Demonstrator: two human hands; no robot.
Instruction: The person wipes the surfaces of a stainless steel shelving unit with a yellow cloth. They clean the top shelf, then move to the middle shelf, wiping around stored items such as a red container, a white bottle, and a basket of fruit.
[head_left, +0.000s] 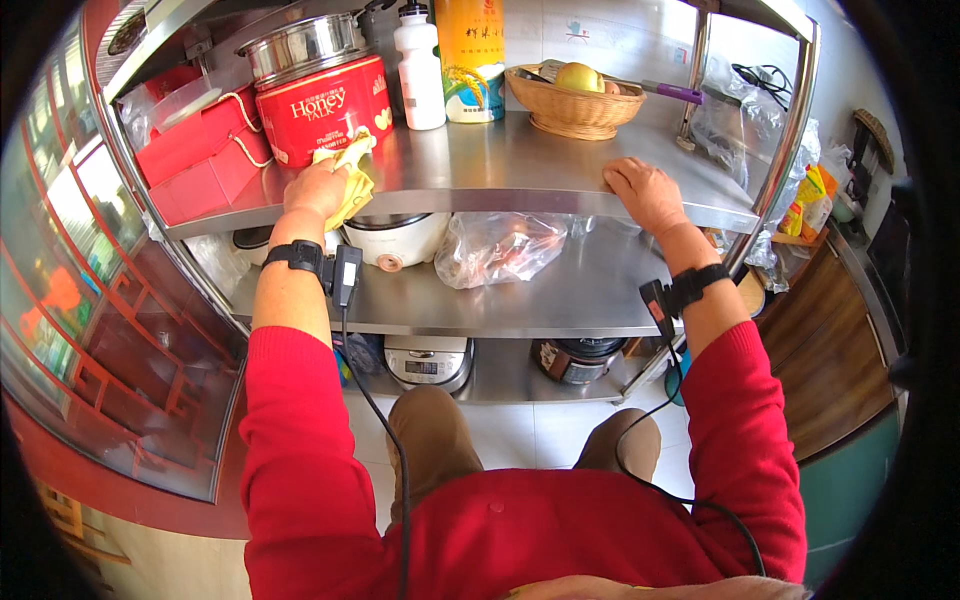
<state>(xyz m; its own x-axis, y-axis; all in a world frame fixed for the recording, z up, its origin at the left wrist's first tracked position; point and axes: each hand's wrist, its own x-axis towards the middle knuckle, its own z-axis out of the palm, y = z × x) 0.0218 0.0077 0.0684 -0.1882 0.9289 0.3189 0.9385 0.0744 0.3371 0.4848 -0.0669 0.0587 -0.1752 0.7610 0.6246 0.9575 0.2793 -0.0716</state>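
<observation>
My left hand (316, 189) grips a yellow cloth (352, 184), at the front edge of a stainless-steel shelf (465, 169). The cloth hangs over that edge and its upper end is against a red tin (322, 112). On the tin rests a steel pot (307, 46). My right hand (646, 191) lies on the shelf's front edge to the right, fingers curled, with no object visible in it. Behind it stands a wicker basket (577, 109) holding a yellow-green fruit (577, 77) and a purple-handled utensil (675, 92).
A white bottle (420, 71) and a tall yellow package (471, 60) stand at the back. Red boxes (202, 161) fill the left end. Below are a white cooker (394, 240), a clear plastic bag (499, 251), a rice cooker (429, 360) and a dark electric cooker (577, 360).
</observation>
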